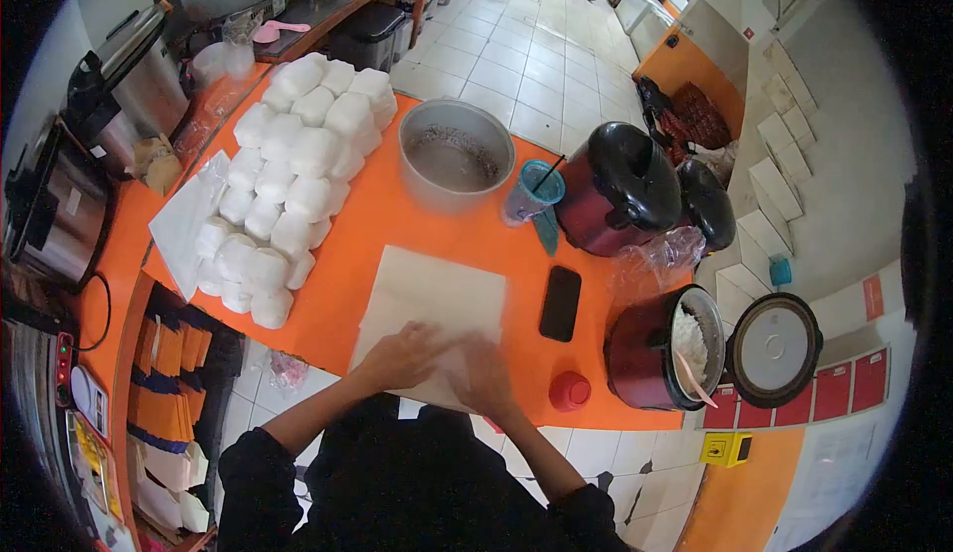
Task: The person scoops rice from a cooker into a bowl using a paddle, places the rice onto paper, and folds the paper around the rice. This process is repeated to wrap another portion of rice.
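Observation:
A pale sheet of wrapping paper (437,284) lies on the orange table in front of me. My left hand (402,355) rests on its near left part, fingers stretched out over the paper. Beside it, my right hand (480,373) is smeared by motion at the paper's near right edge; its fingers do not show clearly. Just right of that hand is a small red cup (570,391). A black phone (561,304) lies right of the paper. Farther right stands an open rice cooker (635,348) with white rice (688,342) and a pink rice paddle (695,377) in it.
White wrapped packets (288,180) are piled at the left. Behind the paper stand a metal pot (422,183) and a blue cup (521,205). A closed dark red cooker (596,209) stands at back right. Crumpled clear plastic (655,259) lies before it.

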### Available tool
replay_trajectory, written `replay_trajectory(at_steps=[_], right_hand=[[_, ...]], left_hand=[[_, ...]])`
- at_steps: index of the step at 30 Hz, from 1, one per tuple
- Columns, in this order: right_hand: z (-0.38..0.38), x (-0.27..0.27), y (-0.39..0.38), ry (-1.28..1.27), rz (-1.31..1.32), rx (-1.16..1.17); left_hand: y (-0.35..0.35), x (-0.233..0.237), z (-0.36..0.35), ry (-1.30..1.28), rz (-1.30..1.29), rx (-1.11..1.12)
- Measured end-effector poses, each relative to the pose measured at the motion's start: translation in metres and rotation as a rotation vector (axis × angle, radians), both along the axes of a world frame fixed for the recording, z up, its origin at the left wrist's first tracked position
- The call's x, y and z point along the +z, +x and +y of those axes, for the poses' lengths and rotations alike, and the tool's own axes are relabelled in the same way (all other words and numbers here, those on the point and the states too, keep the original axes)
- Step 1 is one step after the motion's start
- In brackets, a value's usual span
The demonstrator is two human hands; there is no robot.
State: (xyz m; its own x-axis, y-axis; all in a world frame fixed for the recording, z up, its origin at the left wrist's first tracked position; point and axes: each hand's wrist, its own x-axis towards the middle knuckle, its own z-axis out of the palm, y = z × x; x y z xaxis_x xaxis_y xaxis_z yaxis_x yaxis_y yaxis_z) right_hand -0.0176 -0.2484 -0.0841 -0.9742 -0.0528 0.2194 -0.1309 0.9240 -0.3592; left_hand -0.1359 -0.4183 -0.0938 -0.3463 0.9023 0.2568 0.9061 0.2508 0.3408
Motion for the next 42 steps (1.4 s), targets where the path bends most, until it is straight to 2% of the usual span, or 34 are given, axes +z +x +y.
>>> replay_trajectory(at_steps=[1,4,6,8,10,11,12,14,16,17,19,20,21,22,23,26,29,32,35,38,41,42], right_hand=[[0.003,-0.015,-0.003,-0.038,-0.094,0.057],[0.014,-0.068,0.013,0.206,0.144,0.154],[0.023,-0.075,0.013,-0.079,-0.159,0.072],[0.032,-0.084,0.009,-0.079,-0.225,0.037],[0.041,-0.084,-0.007,0.212,-0.057,0.057],[0.043,-0.083,-0.012,0.213,0.042,0.013],[0.031,-0.039,-0.028,0.213,0.14,-0.03],[0.022,-0.018,-0.039,0.167,0.05,-0.106],[0.021,-0.019,-0.043,0.071,-0.33,-0.174],[0.019,-0.017,-0.04,0.126,-0.284,-0.197],[0.003,0.001,-0.034,0.235,-0.192,-0.237],[-0.002,-0.02,-0.025,0.194,-0.158,-0.26],[-0.006,-0.056,-0.012,0.154,-0.124,-0.283],[-0.013,-0.056,-0.01,0.113,-0.09,-0.309],[-0.019,-0.054,-0.004,0.033,-0.059,-0.199],[-0.032,-0.102,-0.005,-0.108,0.024,-0.248],[-0.027,-0.068,-0.013,-0.37,-0.158,-0.305],[-0.006,-0.105,-0.015,-0.191,-0.109,-0.292],[-0.03,-0.05,-0.032,-0.764,0.084,-0.455],[-0.045,-0.048,-0.046,-1.094,0.163,-0.434],[-0.051,-0.019,-0.06,-1.152,-0.011,-0.424],[-0.049,-0.015,-0.065,-1.176,-0.095,-0.405]], left_hand=[[0.0,-0.005,0.002,0.025,0.027,-0.008],[0.004,-0.007,0.005,0.024,0.011,0.024],[0.007,0.001,0.007,0.036,0.024,0.041],[0.008,0.018,0.009,0.087,0.1,0.024],[0.012,0.016,0.016,0.081,0.126,0.103],[0.014,0.012,0.018,0.078,0.139,0.145],[0.016,0.003,0.021,0.076,0.061,0.192],[0.019,-0.02,0.027,0.075,-0.094,0.283],[0.016,-0.021,0.036,-0.126,-0.108,0.343],[0.014,-0.02,0.041,-0.225,-0.114,0.373],[0.009,-0.002,0.044,0.0,-0.13,0.536],[0.006,0.004,0.044,0.111,-0.14,0.616],[0.002,0.003,0.045,0.006,-0.233,0.576],[-0.003,0.0,0.045,-0.1,-0.326,0.532],[-0.008,-0.004,0.044,-0.205,-0.416,0.484],[-0.023,-0.018,0.038,-0.258,-0.426,0.34],[-0.045,-0.052,0.034,-0.227,-0.331,0.059],[-0.038,-0.033,0.039,0.11,-1.169,0.254],[-0.036,-0.052,0.04,0.299,-1.632,0.228],[-0.038,-0.023,0.041,0.443,-2.108,0.466],[-0.023,-0.015,0.018,0.798,-2.293,0.393],[-0.013,0.002,0.012,0.913,-2.284,0.394]])
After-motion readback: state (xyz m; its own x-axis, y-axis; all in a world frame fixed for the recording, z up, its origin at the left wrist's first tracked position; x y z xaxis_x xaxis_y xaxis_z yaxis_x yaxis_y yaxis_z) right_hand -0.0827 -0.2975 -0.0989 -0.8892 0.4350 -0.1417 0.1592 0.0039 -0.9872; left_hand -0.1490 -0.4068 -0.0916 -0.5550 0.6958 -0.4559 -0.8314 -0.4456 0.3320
